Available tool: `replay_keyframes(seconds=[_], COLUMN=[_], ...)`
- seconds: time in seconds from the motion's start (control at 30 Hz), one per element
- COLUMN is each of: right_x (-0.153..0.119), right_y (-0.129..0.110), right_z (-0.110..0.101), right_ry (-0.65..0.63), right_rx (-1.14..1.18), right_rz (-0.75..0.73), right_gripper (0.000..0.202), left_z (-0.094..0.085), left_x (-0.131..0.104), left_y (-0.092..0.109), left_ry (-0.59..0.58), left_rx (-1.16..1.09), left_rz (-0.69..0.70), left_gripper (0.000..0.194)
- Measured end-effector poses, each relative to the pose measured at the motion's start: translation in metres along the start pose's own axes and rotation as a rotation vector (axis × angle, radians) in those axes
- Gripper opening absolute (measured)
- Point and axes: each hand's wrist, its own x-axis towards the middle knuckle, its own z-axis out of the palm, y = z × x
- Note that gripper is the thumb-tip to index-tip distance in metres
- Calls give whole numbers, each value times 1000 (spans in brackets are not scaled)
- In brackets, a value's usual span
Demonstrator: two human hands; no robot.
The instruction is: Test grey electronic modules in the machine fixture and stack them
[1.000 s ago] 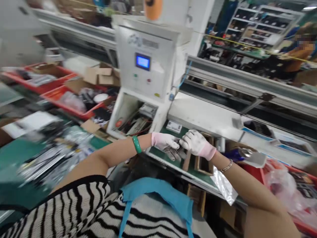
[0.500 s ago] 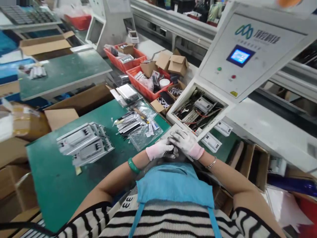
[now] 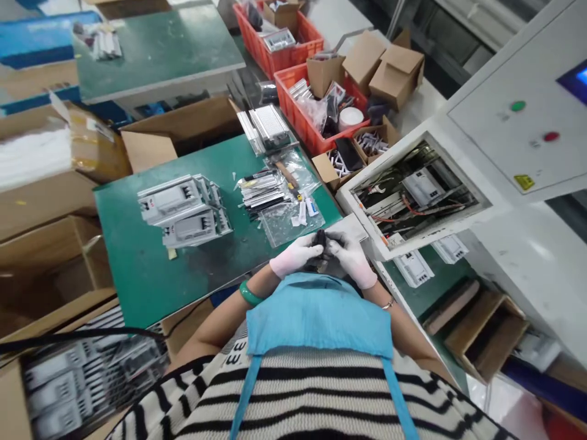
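Both hands wear white gloves with dark, smudged fingertips and meet just above the blue apron [image 3: 318, 315]. My left hand [image 3: 300, 252] is closed, its fingers round a small black object [image 3: 320, 239]. On the other side of that object, my right hand [image 3: 349, 253] is pinched against it. What the object is cannot be made out. Beyond the hands, at the table edge, lies a pale flat plate [image 3: 351, 227]. Left of them on the green table [image 3: 151, 287] are a pile of thin strips [image 3: 263, 192], a clear plastic bag [image 3: 287, 226] and stacked grey-white housings [image 3: 188, 211].
A white machine [image 3: 518, 140] with an open bay stands at the right. Red crates [image 3: 312, 125] and small cardboard boxes [image 3: 337, 168] line the back. At lower left a carton [image 3: 13, 397] holds more housings. A black cable [image 3: 92, 333] crosses there.
The view has tilted down and turned. My hands were overlapped with the right over the left; now they are apart on either side of the black object, which shows between the fingertips.
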Motion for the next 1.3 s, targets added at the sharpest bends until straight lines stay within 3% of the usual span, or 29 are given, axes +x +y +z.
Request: replay_keyframes(seconds=[0.2,0.43,0.67,1.3], right_x=[20,33,27,27], right_y=[-6,-5,-12,-19], right_z=[-6,-8,10,57], right_ry=[-33,-65,-18,130], right_rx=[13,103,85,8], right_rz=[32,107,115,110], right_gripper=[31,32,32,29], left_z=[5,2,-14,-53], left_x=[17,26,16,4], left_y=[5,-2,2,9], left_ry=[2,75,30,-64], left_rx=[210,4,-40,-104], left_rz=[159,130,46,-28], left_gripper=[39,39,55,60])
